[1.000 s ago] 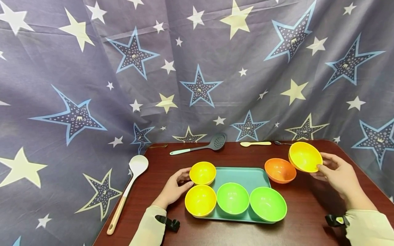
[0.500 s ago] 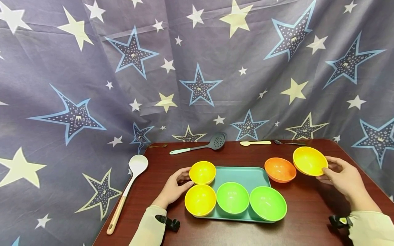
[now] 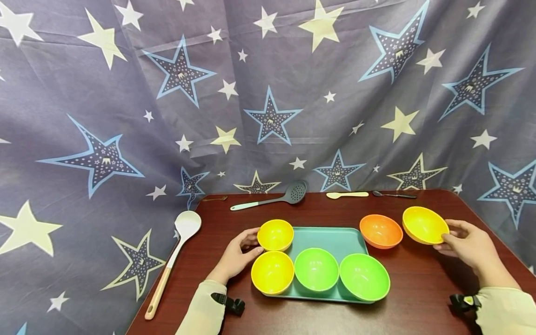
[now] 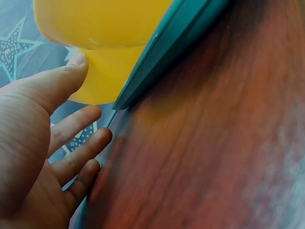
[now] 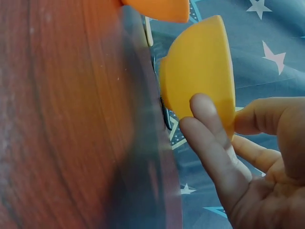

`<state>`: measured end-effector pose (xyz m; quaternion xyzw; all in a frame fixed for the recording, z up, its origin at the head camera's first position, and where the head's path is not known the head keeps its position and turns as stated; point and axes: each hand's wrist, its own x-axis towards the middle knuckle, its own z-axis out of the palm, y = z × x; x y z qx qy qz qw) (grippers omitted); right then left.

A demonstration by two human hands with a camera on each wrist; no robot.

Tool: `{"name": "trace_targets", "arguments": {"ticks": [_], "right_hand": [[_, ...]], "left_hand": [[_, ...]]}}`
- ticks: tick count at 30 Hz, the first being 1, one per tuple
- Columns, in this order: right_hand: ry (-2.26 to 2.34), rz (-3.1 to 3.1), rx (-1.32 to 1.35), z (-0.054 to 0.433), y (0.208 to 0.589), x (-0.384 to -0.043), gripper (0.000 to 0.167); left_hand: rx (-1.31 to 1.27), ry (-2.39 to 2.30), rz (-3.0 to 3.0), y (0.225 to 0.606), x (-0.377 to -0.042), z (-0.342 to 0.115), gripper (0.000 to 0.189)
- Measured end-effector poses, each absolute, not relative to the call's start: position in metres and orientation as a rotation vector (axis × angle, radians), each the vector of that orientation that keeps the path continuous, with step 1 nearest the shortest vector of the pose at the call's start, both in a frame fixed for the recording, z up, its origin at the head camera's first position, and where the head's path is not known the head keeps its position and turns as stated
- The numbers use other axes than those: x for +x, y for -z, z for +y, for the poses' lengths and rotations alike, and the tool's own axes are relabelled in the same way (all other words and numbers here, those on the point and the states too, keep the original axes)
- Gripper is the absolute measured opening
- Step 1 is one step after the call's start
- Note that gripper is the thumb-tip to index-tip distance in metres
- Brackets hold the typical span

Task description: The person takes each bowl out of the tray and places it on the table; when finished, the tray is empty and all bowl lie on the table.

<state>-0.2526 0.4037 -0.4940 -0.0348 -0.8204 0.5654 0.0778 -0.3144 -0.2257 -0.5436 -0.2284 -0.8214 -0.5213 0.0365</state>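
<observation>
One yellow bowl [image 3: 424, 225] lies immediately left of my right hand [image 3: 471, 244], the nearer of the two; thumb and fingers pinch its wall at the near right rim, parted only by the bowl's thickness. Being round, it offers me no long axis; its mouth faces up, slightly tilted, and I cannot tell whether its base touches the table [image 3: 331, 318]. Just beside it, on the side away from the grip, sits the orange bowl [image 3: 381, 231]. My left hand [image 3: 236, 256], fingers loosely spread and gripping nothing, rests well apart, beside the smaller yellow bowl [image 3: 275, 235].
</observation>
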Motion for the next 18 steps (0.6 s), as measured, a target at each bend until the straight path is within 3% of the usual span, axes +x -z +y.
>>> {"name": "trace_targets", "arguments": {"ticks": [18], "right_hand": [[-1.732,-2.553,-0.171,0.4089,0.4968,-0.2537,0.061]], "left_hand": [[-0.711,1.563,-2.553,0.5420,-0.3136,-0.2271,0.057]]}}
